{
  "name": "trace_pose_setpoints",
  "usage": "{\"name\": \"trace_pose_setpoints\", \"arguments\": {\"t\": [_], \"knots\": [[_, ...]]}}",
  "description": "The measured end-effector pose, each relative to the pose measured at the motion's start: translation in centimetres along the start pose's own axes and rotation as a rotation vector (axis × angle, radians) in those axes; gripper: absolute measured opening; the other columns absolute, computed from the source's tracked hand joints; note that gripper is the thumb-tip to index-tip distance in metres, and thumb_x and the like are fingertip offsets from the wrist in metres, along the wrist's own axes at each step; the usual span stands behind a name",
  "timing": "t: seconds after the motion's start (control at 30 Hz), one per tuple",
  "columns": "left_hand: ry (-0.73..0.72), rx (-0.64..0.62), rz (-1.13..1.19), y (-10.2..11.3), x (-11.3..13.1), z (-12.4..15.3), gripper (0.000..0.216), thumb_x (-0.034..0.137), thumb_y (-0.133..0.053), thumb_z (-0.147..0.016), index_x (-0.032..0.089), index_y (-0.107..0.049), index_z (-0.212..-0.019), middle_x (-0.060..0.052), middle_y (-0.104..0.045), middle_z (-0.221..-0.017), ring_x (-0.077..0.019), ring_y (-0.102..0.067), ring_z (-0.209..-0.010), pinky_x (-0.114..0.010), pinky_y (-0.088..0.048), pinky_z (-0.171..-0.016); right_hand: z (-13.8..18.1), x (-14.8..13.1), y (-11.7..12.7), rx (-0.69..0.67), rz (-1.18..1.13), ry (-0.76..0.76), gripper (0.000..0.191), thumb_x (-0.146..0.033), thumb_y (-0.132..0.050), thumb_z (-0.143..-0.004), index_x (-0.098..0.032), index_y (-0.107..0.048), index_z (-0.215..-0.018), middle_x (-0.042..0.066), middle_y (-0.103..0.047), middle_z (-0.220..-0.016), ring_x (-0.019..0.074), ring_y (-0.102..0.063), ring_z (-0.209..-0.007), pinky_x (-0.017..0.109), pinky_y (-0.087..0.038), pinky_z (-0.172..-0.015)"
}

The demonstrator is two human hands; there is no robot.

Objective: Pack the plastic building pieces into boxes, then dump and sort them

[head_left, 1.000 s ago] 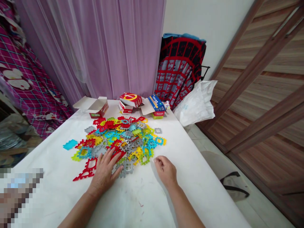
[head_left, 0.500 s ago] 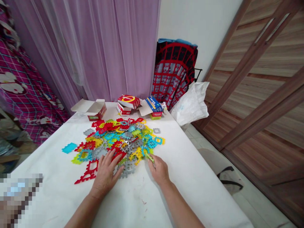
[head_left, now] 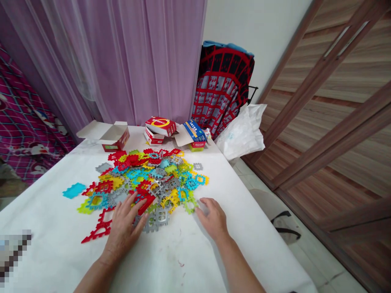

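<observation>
With the left hand (head_left: 124, 223) splayed over the near-left edge of the plastic pile (head_left: 159, 173), gripping nothing visible, and the right hand (head_left: 214, 219) loosely spread, apparently empty, beside the green piece (head_left: 190, 204) at the pile's near-right edge, a sweep could snag notched edges, scattering pieces.

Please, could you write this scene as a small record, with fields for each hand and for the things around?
Left hand: fingers spread, over the near left side of the pile
Right hand: partly open, beside a green piece; contact unclear
Pile: flat notched pieces, red, yellow, blue, green, grey
Behind pile: small boxes, the leftmost open
Far right of table: white bag
</observation>
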State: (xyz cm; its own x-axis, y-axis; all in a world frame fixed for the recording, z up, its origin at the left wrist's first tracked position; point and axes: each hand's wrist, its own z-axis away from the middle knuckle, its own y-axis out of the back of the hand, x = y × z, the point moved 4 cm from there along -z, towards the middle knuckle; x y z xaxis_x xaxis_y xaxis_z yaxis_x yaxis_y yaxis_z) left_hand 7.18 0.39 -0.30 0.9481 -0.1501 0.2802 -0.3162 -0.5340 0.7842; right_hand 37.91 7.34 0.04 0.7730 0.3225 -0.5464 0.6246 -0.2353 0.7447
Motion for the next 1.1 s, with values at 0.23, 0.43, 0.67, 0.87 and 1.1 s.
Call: {"name": "trace_pose_setpoints", "arguments": {"t": [0.23,0.43,0.67,0.87,1.1], "knots": [[-0.008,-0.004,0.004,0.2,0.0,0.1,0.037,0.04,-0.045,-0.093,0.032,-0.06,-0.126,-0.011,-0.051,-0.145,-0.0315,-0.045,-0.137,-0.059,-0.037,-0.11,0.1,-3.4,-1.3,-0.094,0.145,-0.015,0.042,-0.03,-0.07,-0.072,-0.018,-0.062,-0.112,0.01,-0.069,-0.107,0.029,-0.06,-0.104,0.042,-0.047,-0.089],[-0.012,-0.007,-0.015,0.4,-0.1,0.2,0.037,0.04,-0.047,-0.093,0.03,-0.058,-0.126,-0.012,-0.05,-0.146,-0.0319,-0.044,-0.137,-0.059,-0.037,-0.109,-0.6,-0.1,-0.3,-0.227,-0.038,0.088,0.059,-0.007,-0.052,-0.066,-0.021,-0.06,-0.123,0.006,-0.068,-0.119,0.0221,-0.061,-0.112,0.037,-0.048,-0.099],[-0.024,-0.012,-0.003,0.6,0.0,0.0,0.037,0.04,-0.045,-0.093,0.03,-0.058,-0.126,-0.011,-0.051,-0.145,-0.032,-0.044,-0.138,-0.061,-0.036,-0.109,-1.1,2.0,1.8,-0.115,0.019,0.06,0.048,-0.005,-0.046,-0.07,-0.023,-0.065,-0.111,0.005,-0.067,-0.119,0.021,-0.059,-0.113,0.039,-0.047,-0.1],[-0.067,0.024,-0.067,0.7,0.4,0.1,0.036,0.037,-0.047,-0.092,0.03,-0.059,-0.125,-0.011,-0.057,-0.14,-0.0314,-0.046,-0.136,-0.059,-0.037,-0.108,0.0,-1.0,0.9,-0.113,0.261,0.004,0.035,-0.034,-0.071,-0.074,-0.026,-0.065,-0.107,0.007,-0.066,-0.101,0.0272,-0.06,-0.096,0.037,-0.049,-0.081],[-0.205,0.011,-0.149,1.3,1.5,-0.3,0.04,0.034,-0.051,-0.09,0.033,-0.057,-0.129,-0.008,-0.059,-0.14,-0.0293,-0.046,-0.136,-0.058,-0.027,-0.115,-3.2,3.3,1.5,-0.196,0.079,0.082,0.049,-0.022,-0.065,-0.071,-0.026,-0.062,-0.12,0.004,-0.068,-0.109,0.022,-0.062,-0.1,0.032,-0.047,-0.088]]}}
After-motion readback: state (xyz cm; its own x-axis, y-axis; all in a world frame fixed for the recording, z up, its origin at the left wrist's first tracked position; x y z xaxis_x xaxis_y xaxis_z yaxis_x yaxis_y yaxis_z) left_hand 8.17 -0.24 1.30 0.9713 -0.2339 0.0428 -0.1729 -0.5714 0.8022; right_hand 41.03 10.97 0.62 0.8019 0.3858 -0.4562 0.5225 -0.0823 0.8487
